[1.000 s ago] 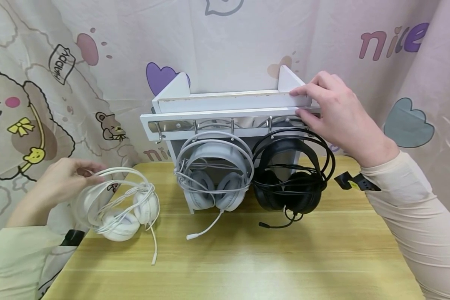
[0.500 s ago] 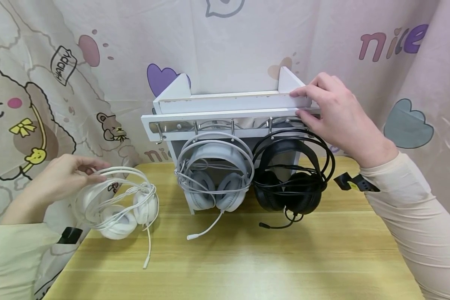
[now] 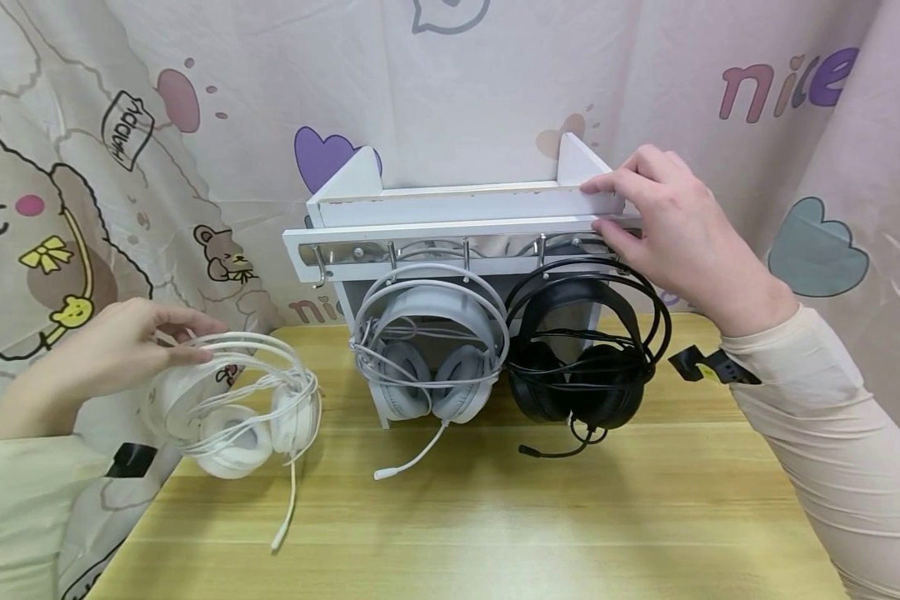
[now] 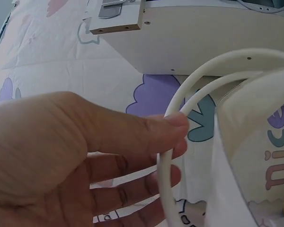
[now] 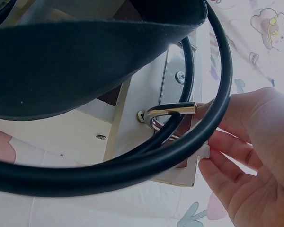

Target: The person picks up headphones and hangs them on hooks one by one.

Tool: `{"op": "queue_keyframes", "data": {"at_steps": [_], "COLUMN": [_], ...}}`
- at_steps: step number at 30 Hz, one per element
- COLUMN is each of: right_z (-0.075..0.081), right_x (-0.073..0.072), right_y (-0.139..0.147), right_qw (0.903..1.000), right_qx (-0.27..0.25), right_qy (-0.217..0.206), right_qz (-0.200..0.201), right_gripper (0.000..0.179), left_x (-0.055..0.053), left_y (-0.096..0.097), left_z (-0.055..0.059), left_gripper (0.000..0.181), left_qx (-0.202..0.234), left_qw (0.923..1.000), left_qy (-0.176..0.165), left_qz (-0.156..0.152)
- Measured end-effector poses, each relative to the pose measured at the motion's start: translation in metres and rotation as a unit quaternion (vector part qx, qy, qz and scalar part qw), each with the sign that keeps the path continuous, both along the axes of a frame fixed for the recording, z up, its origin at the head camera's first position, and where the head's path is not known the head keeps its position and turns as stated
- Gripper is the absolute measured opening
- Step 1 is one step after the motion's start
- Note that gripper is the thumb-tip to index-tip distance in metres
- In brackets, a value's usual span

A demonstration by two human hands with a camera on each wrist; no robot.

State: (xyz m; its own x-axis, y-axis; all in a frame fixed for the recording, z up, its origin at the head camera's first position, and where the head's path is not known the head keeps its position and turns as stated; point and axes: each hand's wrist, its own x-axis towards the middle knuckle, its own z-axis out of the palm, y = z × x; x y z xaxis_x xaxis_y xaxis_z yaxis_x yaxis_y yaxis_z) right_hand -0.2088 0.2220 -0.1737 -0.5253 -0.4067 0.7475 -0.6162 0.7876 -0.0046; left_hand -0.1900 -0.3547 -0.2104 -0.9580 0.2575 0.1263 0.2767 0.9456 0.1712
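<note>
My left hand [image 3: 112,354] pinches the headband tube of a white headset [image 3: 294,417] at the table's left side. In the left wrist view, thumb and fingers close round that white tube [image 4: 165,177]. The headset tilts, its cable wound about it and its microphone boom pointing down. My right hand [image 3: 678,233] grips the right end of a white rack [image 3: 457,208], thumb at the hook rail [image 3: 296,250] and fingers on the shelf edge above. A pale grey headset [image 3: 461,396] and a black headset [image 3: 607,387] hang from the rail. The black headband tube crosses before a hook [image 5: 170,109] in the right wrist view.
The rack stands at the back of a wooden table [image 3: 495,525]. A bare hook [image 3: 318,265] sticks out at the rail's left end. Behind and at both sides hangs a printed curtain [image 3: 487,100]. Microphone booms of the hanging headsets reach forward over the table.
My left hand has shifted slightly up and to the left with the white headset, whose microphone boom has swung left and lower. The right hand has kept its place on the rack.
</note>
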Motion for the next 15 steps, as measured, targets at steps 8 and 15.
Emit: {"op": "queue_keyframes", "data": {"at_steps": [8,15], "right_z": [-0.0002,-0.0005], "right_x": [-0.0004,-0.0003], "right_y": [-0.0001,0.0000], "right_qw": [1.0000,1.0000], "right_qx": [0.001,0.001], "right_qy": [0.002,0.001], "right_qz": [0.001,0.000], "right_gripper": [0.030,0.031], "left_x": [0.0004,0.0035], "left_y": [0.0023,0.0072], "left_z": [0.0017,0.0063], "left_gripper": [0.033,0.034], "left_qx": [-0.014,-0.004], "left_qw": [0.9991,0.9985], "left_qy": [0.008,0.017], "left_qz": [-0.040,-0.051]}}
